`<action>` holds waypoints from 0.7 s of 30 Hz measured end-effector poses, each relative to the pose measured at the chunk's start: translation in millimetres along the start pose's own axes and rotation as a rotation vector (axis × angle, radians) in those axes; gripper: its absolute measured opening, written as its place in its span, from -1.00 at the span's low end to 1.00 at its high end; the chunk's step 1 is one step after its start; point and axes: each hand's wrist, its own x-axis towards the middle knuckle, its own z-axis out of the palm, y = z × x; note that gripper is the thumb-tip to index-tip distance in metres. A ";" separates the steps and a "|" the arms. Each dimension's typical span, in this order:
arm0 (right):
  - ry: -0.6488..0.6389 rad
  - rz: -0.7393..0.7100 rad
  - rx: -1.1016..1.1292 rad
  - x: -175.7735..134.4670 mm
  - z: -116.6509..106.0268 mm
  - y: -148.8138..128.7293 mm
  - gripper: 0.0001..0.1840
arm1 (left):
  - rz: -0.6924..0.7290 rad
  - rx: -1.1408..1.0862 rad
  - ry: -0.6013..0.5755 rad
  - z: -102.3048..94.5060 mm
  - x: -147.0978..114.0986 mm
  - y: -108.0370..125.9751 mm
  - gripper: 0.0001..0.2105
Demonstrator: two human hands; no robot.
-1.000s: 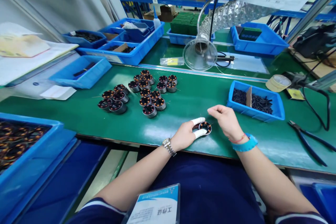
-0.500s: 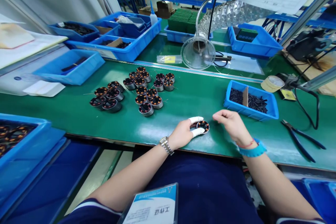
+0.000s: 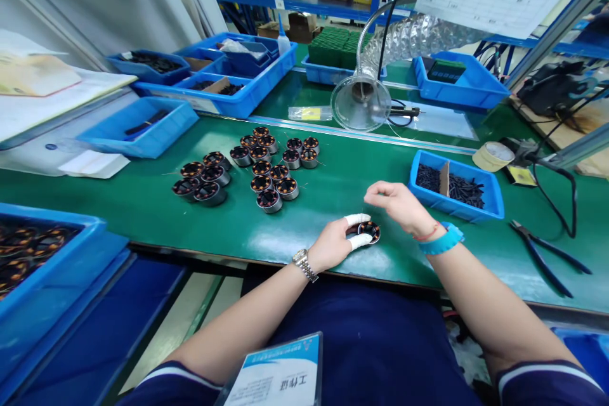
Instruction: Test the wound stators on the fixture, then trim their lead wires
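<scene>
My left hand (image 3: 335, 242), with white covers on its thumb and a finger, grips a motor stator (image 3: 370, 232), a short metal ring with copper windings inside. The stator is at the green bench top near its front edge. Just above and to the right of it, my right hand (image 3: 397, 205) is closed in a pinch. Whatever lies between those fingertips, perhaps a thin wire, is too small to make out. Similar stators (image 3: 269, 200) stand in groups on the bench to the left, some with thin wires sticking out.
A blue tray (image 3: 457, 210) of short black tubes stands right of my right hand, with cutting pliers (image 3: 542, 254) beyond it. A clear funnel-shaped hood (image 3: 360, 104) hangs at the back. More blue bins (image 3: 137, 130) line the left, one holding stators (image 3: 35, 244).
My right hand has moved left, from the stator's right side to just above it, still pinched. My left hand keeps its grip on the stator. The whole view has shifted slightly.
</scene>
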 end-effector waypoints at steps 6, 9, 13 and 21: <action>0.407 -0.191 -0.310 -21.3 -58.7 14.6 -0.82 | -0.057 -0.003 0.014 -0.6 0.1 -3.3 -0.48; 0.495 -0.301 -0.718 -42.5 -89.8 42.3 -0.83 | -0.073 0.012 0.014 -0.9 0.0 -2.1 -0.47; 0.516 -0.276 -0.910 -60.9 -106.8 81.8 -0.77 | -0.081 0.021 0.014 -1.7 -0.1 -0.3 -0.48; 0.583 -0.183 -0.894 -53.3 -118.7 107.7 -0.77 | -0.156 0.003 0.003 -1.1 -2.8 6.6 -0.49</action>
